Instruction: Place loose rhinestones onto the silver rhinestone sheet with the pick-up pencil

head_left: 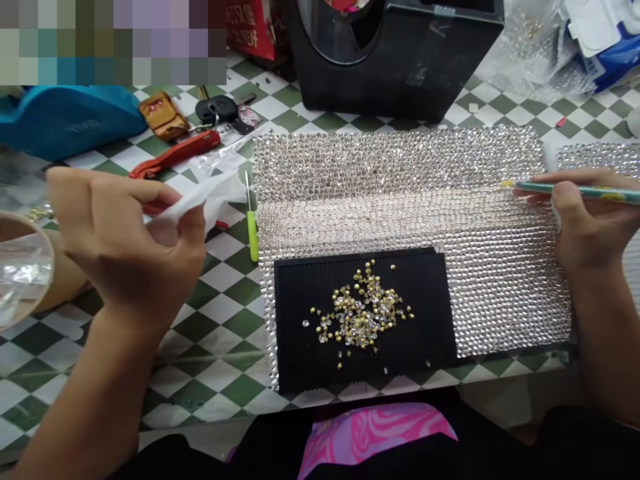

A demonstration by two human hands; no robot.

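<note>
My left hand point(135, 247) is closed on a thin white tissue-like sheet point(215, 193), pinched between thumb and fingers above the table's left part. On the right, my right hand point(590, 220) grips a teal pen-like tool point(575, 191), whose yellow tip points left over a rhinestone-covered sheet point(390, 160). Rows of silvery stones cover that sheet, with a paler band across its middle. A black ridged tray point(300, 287) lies over its lower left part. Loose gold-backed stones point(365, 313) are heaped on the tray.
A black box point(375, 73) stands behind the sheet. Beside the sheet's left edge lies a green-handled tool point(253, 237). Keys point(217, 109), an orange-red tool point(175, 153), a blue object point(75, 120) and a round container point(45, 273) are at the left; plastic packaging point(540, 60) is back right.
</note>
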